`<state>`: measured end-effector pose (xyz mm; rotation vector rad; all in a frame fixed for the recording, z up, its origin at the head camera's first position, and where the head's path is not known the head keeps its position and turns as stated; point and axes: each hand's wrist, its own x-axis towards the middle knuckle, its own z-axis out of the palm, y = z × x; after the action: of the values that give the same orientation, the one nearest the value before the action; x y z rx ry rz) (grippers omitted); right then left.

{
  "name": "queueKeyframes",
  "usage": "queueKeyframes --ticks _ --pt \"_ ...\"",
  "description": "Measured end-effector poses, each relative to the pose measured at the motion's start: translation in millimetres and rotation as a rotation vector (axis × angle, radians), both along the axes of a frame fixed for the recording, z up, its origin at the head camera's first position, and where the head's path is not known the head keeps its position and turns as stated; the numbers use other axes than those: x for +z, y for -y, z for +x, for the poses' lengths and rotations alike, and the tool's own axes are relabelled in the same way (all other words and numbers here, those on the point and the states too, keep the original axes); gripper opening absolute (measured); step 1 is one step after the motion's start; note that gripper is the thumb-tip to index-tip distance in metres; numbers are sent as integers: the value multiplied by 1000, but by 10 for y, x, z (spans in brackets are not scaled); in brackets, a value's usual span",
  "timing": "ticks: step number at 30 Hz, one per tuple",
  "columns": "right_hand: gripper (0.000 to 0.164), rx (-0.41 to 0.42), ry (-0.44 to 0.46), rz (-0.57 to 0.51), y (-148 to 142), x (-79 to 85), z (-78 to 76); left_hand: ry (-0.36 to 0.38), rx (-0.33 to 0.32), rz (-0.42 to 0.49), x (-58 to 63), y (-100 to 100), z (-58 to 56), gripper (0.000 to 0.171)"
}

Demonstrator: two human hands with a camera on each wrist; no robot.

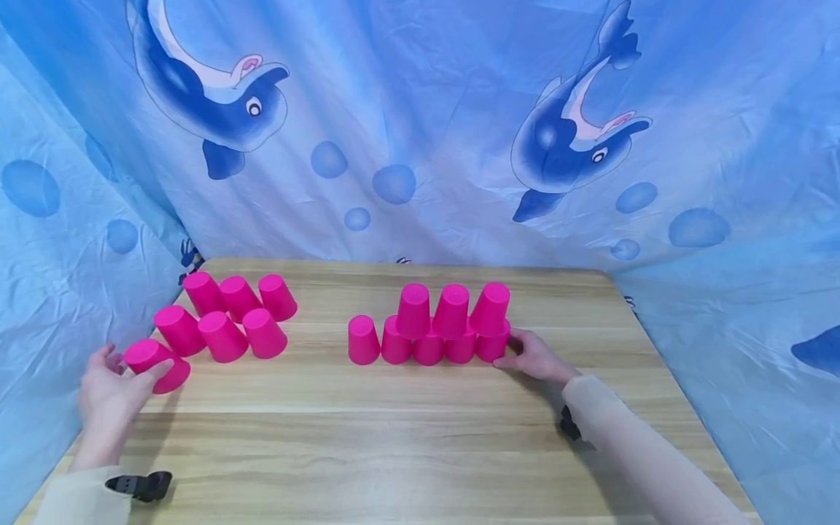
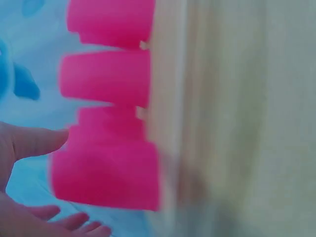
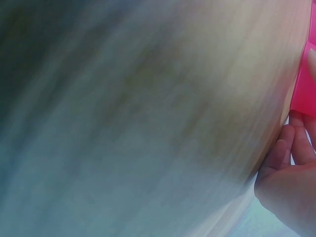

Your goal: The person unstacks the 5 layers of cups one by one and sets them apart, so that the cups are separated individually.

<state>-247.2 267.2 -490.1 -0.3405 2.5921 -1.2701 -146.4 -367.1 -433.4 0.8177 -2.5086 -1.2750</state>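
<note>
In the head view, my left hand (image 1: 108,394) is at the nearest pink cup (image 1: 167,372) of the left group. The left wrist view shows its thumb and fingers spread apart around that upside-down cup (image 2: 106,175). On the right, my right hand (image 1: 538,357) holds the end cup (image 1: 492,346) of the bottom row, thumb at its front and fingers at its right side. Three upside-down cups (image 1: 451,310) stand on top of this row. A lower cup (image 1: 363,340) stands at the row's left end with none on it. In the right wrist view, fingers (image 3: 301,140) touch a pink cup (image 3: 303,91).
Several more upside-down pink cups (image 1: 223,337) stand in rows on the left of the wooden table (image 1: 394,445). A blue dolphin-print curtain (image 1: 446,131) hangs behind and beside the table. Black bands (image 1: 141,485) sit over the sleeves.
</note>
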Motion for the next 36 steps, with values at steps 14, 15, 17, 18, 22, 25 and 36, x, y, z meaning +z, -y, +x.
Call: queueKeyframes --ticks 14,15,17,18,22,25,36 --pt "65 2 -4 0 -3 14 10 -541 -179 -227 447 -1244 -41 79" --pt "65 -1 -2 1 -1 18 13 -564 -221 -224 455 -1338 -67 79" --pt "65 -3 0 3 4 25 20 -596 -297 -233 440 -1514 -133 78" --pt "65 -5 1 5 8 29 23 -603 -329 -231 432 -1601 -162 77" --pt "64 -3 -1 9 19 37 32 -632 -435 -196 402 -1936 -280 76" --pt "64 -4 0 10 19 27 26 -634 -502 -149 413 -2161 -342 75" --pt "63 -2 -15 14 -6 5 3 -477 -664 7 423 -2815 -551 68"
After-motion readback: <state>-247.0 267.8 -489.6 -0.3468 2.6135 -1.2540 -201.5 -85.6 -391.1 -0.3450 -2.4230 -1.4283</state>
